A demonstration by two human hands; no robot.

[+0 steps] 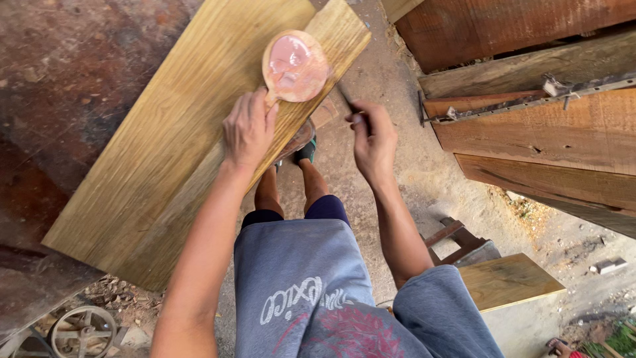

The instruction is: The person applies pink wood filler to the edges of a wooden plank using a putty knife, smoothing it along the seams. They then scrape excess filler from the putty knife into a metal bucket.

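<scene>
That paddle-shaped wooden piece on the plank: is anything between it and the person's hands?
Nothing visible for the left hand: it already grips the handle of the paddle-shaped piece, which lies flat on the plank. The right hand is off the plank's edge, holding a thin tool too blurred to identify, with only open air between.

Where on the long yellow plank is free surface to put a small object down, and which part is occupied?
The plank is bare from the left hand down to its lower end. Its upper end is occupied by the round pink-faced template which that hand holds. The right hand, gripping a thin tool, is beside the plank's edge.
</scene>
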